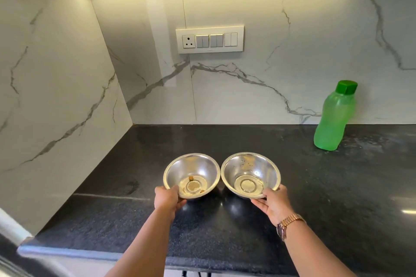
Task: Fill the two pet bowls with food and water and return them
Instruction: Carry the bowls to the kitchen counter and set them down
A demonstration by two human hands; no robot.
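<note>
Two steel pet bowls are side by side over the black counter, rims nearly touching. The left bowl has a few brown crumbs and kibble bits at its bottom. The right bowl shows only some water drops and residue. My left hand grips the near rim of the left bowl. My right hand, with a wristwatch, grips the near rim of the right bowl. A green plastic bottle with a green cap stands at the back right, against the wall.
Marble walls close off the counter at the back and on the left. A white switch panel with a socket hangs on the back wall. The counter's front edge runs just below my forearms.
</note>
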